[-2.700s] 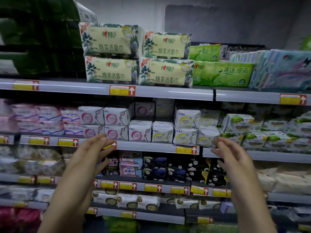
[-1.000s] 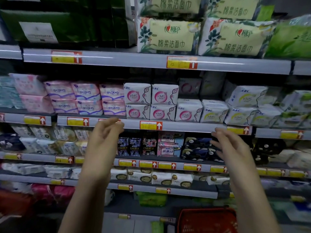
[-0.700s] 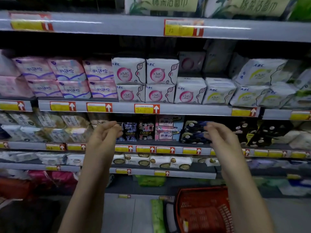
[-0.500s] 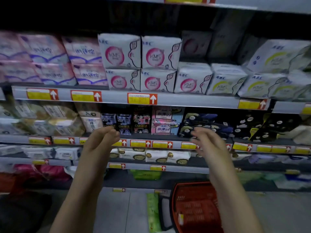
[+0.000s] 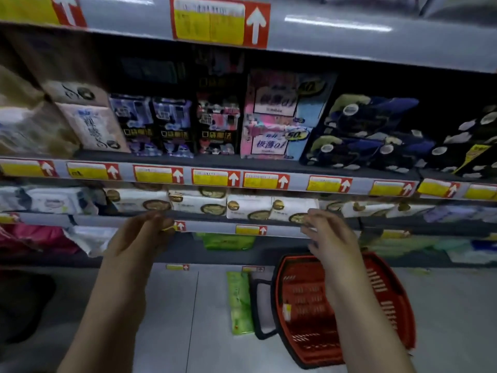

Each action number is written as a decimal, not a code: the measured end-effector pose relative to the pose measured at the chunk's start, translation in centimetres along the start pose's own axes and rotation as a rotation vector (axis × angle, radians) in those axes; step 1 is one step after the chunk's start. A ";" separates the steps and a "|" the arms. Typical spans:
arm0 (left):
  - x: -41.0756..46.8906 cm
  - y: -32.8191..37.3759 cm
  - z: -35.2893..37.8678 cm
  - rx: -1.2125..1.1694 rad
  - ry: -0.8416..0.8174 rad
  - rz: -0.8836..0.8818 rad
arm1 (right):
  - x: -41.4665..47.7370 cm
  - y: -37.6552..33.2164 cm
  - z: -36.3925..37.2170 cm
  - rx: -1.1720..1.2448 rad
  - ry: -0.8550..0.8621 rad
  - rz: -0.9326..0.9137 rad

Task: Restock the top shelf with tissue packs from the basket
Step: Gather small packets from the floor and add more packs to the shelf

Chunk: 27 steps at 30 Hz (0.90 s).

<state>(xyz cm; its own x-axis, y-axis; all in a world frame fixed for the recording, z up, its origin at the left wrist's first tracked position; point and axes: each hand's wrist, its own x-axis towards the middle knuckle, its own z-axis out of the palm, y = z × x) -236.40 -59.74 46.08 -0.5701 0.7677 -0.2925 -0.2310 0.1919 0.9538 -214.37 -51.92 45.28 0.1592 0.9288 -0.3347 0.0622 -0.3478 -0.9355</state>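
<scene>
A red basket (image 5: 387, 300) stands on the floor below the shelves, its inside looking bare and its black handle (image 5: 259, 310) folded out to the left. A green tissue pack (image 5: 240, 302) lies on the floor just left of that handle. My left hand (image 5: 142, 238) and my right hand (image 5: 329, 239) hang in front of the lower shelves with loosely curled fingers, holding nothing. The right hand is above the basket's far rim. The top shelf is out of view.
Shelves packed with goods fill the upper part of the view, with yellow and red price tags (image 5: 215, 177) along their edges. Another green pack (image 5: 228, 240) lies on the lowest shelf. Grey floor tiles (image 5: 166, 319) spread around the basket. A dark shape sits at the far left.
My view has dropped from the top shelf to the lower shelves and floor. The basket and green pack have come into view, and both empty hands have come down with it.
</scene>
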 end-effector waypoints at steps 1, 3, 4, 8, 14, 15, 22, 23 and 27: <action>0.2 -1.0 0.0 -0.022 -0.002 -0.013 | 0.1 1.1 0.2 -0.007 0.008 0.006; 0.5 -3.0 -0.1 -0.032 -0.006 -0.046 | -0.1 3.4 0.8 -0.009 0.001 0.035; 0.7 -4.0 -0.1 -0.020 -0.016 -0.051 | -0.2 4.5 1.2 0.002 -0.011 0.040; 1.3 -8.5 -0.7 0.030 -0.024 -0.079 | -0.2 9.8 3.0 0.057 0.020 0.041; 3.7 -18.3 -2.4 0.043 -0.009 -0.185 | 1.4 19.9 5.0 0.177 0.213 0.119; 4.1 -20.1 -2.7 0.057 -0.002 -0.198 | 1.8 21.4 5.2 0.144 0.229 0.104; 5.5 -28.8 -4.2 0.098 0.033 -0.273 | 3.4 29.1 6.0 0.019 0.226 0.062; 5.5 -29.8 -4.4 0.098 0.032 -0.287 | 3.6 30.1 6.2 0.017 0.215 0.068; 5.6 -33.5 -5.8 0.121 0.047 -0.358 | 4.6 34.1 7.7 0.038 0.267 0.075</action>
<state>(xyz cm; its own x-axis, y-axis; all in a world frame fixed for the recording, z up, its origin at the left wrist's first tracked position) -236.42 -65.43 12.15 -0.5063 0.6104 -0.6092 -0.3290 0.5162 0.7907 -219.15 -58.51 11.00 0.4167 0.8320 -0.3663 0.0044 -0.4047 -0.9144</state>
